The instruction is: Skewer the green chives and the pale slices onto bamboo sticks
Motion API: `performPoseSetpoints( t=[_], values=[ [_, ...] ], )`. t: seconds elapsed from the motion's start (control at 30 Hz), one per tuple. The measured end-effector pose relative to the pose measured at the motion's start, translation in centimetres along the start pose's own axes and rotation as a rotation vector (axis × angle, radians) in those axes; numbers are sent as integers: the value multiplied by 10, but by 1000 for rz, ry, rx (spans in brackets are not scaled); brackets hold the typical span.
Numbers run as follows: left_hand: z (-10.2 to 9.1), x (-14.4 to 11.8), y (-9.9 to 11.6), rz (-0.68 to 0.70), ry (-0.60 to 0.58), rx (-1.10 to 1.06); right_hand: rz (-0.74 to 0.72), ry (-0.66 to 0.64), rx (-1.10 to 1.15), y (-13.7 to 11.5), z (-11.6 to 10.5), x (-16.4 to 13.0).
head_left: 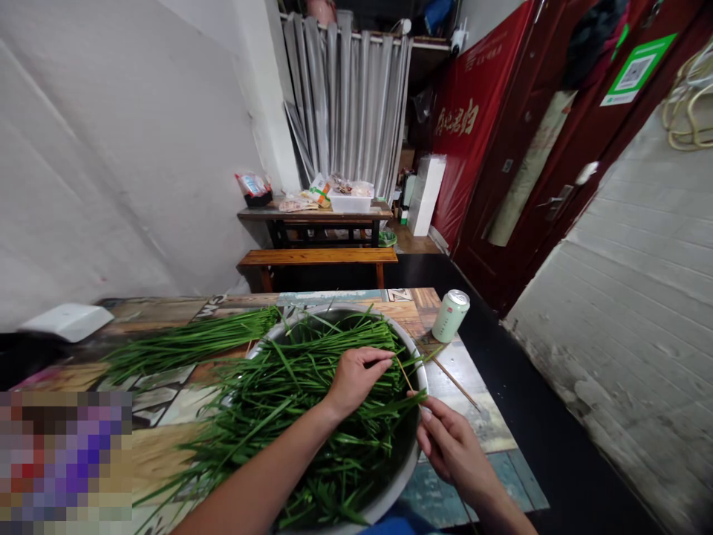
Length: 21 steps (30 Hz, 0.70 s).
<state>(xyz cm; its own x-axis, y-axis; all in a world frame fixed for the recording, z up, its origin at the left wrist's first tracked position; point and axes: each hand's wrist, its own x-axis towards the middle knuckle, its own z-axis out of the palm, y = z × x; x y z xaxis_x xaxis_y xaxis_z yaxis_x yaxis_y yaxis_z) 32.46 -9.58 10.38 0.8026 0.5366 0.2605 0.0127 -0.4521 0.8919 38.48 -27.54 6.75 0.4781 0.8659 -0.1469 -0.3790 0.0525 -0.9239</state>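
green chives (312, 386) heaped in metal basin (415, 357) | left hand (356, 379) pinches leaves at bamboo skewer (405, 375) tip | right hand (454, 446) fingers pressed on skewer's lower end | better: hold skewer steady, pierce stems squarely near the base

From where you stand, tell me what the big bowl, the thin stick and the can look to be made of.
Bowl: probably metal, a dull grey rim with a soft sheen.
Thin stick: likely bamboo or wood, pale tan and matte.
Can: seemingly aluminium, with a silvery top and a printed pale green side.
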Motion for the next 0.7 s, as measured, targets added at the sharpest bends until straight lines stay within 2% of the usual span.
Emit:
performPoseSetpoints(
  t=[0.13, 0.33, 0.53, 0.63, 0.7],
  values=[
    [5, -5, 4, 31, -58, 2, 0, -22, 88, 0, -2, 2],
    [13, -14, 14, 120, -342, 11, -37, -12, 170, -2, -2, 4],
    [-16, -3, 6, 183, -518, 394, -69, 89, 89, -15, -4, -8],
    [-34, 5, -4, 185, -543, 487, -142, 170, -2, -34, -8, -25],
    [-46, 8, -11, 149, -548, 550, -253, 274, -17, -49, -13, -39]
  ],
)
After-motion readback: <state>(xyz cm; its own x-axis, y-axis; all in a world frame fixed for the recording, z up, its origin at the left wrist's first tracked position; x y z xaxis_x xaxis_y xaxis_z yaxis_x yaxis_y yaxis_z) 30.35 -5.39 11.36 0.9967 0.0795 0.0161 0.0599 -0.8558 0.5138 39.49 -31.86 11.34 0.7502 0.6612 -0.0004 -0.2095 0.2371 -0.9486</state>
